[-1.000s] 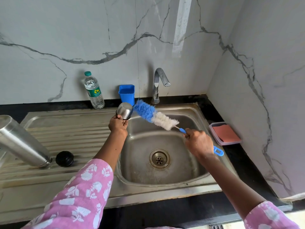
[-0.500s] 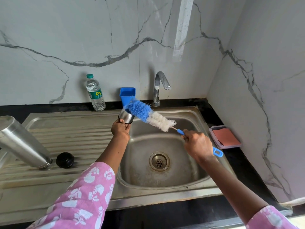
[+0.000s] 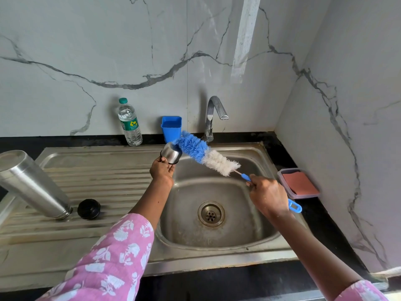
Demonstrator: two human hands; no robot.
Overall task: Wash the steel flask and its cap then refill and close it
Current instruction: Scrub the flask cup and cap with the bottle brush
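Only one view here: a wide-angle cam on the person's head, looking forward and down over the sink (image 3: 217,257) toward the marble wall (image 3: 86,51). Pretty close in, left hand (image 3: 161,171) and right hand (image 3: 269,197) mid-picture, arms entering from the bottom.

flask (image 3: 32,183) left of stopper (image 3: 89,209) | both on drainboard (image 3: 104,170) | basin (image 3: 243,192) right

blue-white brush (image 3: 204,153), pink floral sleeve (image 3: 112,255)

Tap (image 3: 213,118) at the back wall. Blue plastic cup (image 3: 171,127) just left of the tap; capped water bottle (image 3: 129,124) further left. Clear box (image 3: 299,183) holding a reddish pad, right of the tap, on the black desk (image 3: 321,220).
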